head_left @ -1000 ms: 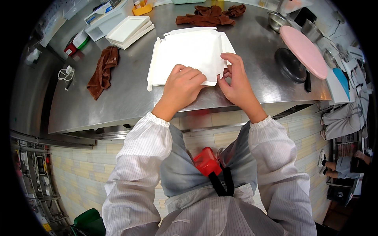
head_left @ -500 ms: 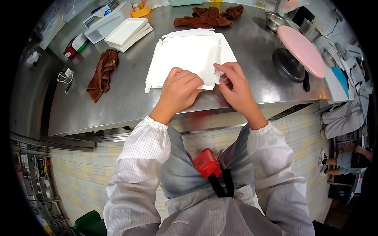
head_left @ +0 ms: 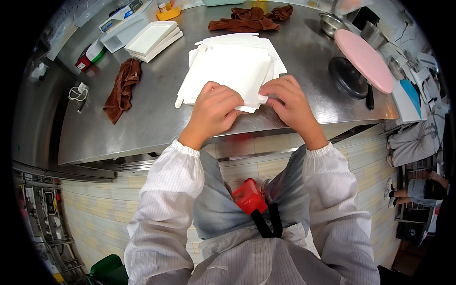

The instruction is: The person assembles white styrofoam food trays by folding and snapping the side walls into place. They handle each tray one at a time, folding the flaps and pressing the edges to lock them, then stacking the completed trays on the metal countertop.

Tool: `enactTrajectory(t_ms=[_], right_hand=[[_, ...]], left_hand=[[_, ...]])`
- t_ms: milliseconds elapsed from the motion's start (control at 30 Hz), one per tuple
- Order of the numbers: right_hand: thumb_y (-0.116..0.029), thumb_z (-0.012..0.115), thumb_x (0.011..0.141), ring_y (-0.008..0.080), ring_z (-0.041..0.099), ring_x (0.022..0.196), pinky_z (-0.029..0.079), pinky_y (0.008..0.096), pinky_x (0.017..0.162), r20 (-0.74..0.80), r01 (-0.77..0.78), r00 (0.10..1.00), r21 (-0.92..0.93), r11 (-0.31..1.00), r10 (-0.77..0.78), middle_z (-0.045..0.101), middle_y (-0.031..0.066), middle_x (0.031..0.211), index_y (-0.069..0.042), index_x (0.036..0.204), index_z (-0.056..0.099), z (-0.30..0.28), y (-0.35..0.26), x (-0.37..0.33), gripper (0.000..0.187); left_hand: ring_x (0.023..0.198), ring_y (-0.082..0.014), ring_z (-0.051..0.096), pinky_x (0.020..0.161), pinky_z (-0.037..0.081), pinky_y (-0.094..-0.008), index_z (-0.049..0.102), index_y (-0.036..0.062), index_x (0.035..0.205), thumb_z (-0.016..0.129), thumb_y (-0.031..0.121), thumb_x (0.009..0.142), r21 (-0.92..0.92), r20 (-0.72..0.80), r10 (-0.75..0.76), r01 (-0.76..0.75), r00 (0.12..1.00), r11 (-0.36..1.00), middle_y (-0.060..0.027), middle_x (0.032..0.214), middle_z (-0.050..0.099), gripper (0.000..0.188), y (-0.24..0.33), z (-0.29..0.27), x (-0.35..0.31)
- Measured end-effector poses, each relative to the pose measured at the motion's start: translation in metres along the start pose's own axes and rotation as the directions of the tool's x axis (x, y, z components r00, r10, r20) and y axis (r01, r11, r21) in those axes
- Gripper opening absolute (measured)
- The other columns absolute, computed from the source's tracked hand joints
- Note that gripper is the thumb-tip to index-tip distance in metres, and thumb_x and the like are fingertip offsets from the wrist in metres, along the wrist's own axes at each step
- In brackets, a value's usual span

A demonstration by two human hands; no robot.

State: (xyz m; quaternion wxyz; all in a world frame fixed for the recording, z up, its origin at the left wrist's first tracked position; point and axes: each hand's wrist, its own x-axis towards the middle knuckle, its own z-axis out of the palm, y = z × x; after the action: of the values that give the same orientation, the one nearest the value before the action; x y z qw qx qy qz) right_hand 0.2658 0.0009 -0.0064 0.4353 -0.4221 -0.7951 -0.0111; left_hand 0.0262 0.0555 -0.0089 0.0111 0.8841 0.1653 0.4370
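Observation:
A white cardboard box blank (head_left: 228, 66) with part-folded edges lies in front of me, on top of other flat white card (head_left: 278, 54). My left hand (head_left: 216, 105) is closed on the blank's near edge, thumb underneath. At the near right corner my right hand (head_left: 289, 100) pinches a small corner flap between thumb and fingers. Up at the left, several folded shallow white trays (head_left: 152, 40) are stacked.
All this rests on a steel table (head_left: 156, 109). Brown cloths lie at the left (head_left: 122, 90) and far side (head_left: 244, 21). To the right are a black pan (head_left: 346, 76), a pink round board (head_left: 363, 59) and a metal bowl (head_left: 331, 23). A person's legs (head_left: 413, 145) show far right.
The blank's right side has lifted and turned slightly over the card below. My right hand has moved a little to the right, and its fingers have closed on the corner flap.

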Motion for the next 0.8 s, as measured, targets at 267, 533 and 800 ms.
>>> enactTrajectory(t_ms=[267,533,800], right_hand=[[-0.005,0.070,0.085,0.0312,0.062,0.083,0.051,0.0376,0.076,0.082,-0.143,0.988,0.140,0.980,0.133,0.066,0.0091,0.094,-0.002,0.094,0.067,0.003,-0.011,-0.002,0.010],[-0.005,0.066,0.093,0.0265,0.063,0.080,0.052,0.0336,0.073,0.222,-0.358,0.929,0.335,0.872,0.296,0.066,0.0115,0.092,0.000,0.095,0.065,0.001,-0.015,0.003,0.006],[-0.002,0.064,0.092,0.0313,0.065,0.087,0.054,0.0379,0.079,0.245,-0.319,0.934,0.255,0.913,0.259,0.063,0.0151,0.102,0.000,0.115,0.060,0.009,-0.021,0.001,0.023]], left_hand=[[0.079,-0.0198,0.063,0.080,0.043,-0.0363,0.066,0.0104,0.081,0.081,0.011,0.067,0.043,-0.016,0.008,-0.007,1.000,0.999,0.0001,0.082,0.068,0.021,0.001,0.001,0.002],[0.085,-0.0184,0.062,0.084,0.042,-0.0362,0.065,0.0115,0.081,0.080,0.011,0.069,0.090,0.089,0.009,-0.017,0.996,0.996,0.0022,0.085,0.068,0.020,0.001,0.002,0.003],[0.081,-0.0196,0.060,0.081,0.041,-0.0360,0.063,0.0112,0.079,0.081,0.016,0.074,0.105,0.111,-0.014,0.002,0.994,0.994,0.0013,0.080,0.065,0.019,0.002,0.007,0.005]])
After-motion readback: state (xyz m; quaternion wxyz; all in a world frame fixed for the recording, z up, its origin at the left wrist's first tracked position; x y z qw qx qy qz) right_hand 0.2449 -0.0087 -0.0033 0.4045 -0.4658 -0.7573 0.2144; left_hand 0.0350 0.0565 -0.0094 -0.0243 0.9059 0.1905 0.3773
